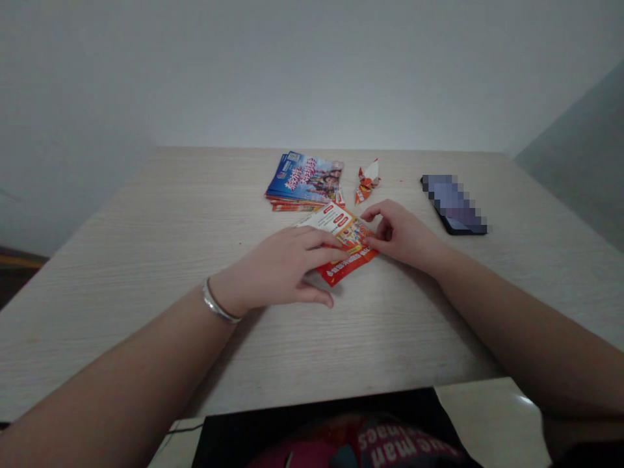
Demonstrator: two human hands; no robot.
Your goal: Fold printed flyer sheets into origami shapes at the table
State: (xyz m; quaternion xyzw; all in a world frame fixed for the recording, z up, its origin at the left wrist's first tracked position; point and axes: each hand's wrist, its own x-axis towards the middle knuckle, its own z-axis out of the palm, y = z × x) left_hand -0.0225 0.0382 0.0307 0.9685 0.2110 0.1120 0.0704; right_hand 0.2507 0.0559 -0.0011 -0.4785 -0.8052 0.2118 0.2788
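Note:
A red and white printed paper sheet point(344, 229) lies folded on the light wooden table point(170, 227), near its middle. My left hand point(280, 270) lies flat on the sheet's left part, fingers stretched out and pressing it down. My right hand point(400, 233) rests at the sheet's right edge, its thumb and forefinger pinched on the paper there. A silver bangle point(218, 305) circles my left wrist.
A stack of colourful leaflets point(305, 181) lies beyond the sheet. Beside it stands a small folded paper figure point(366, 181). A dark phone point(454, 205) lies at the right. White walls close the table's far and left sides.

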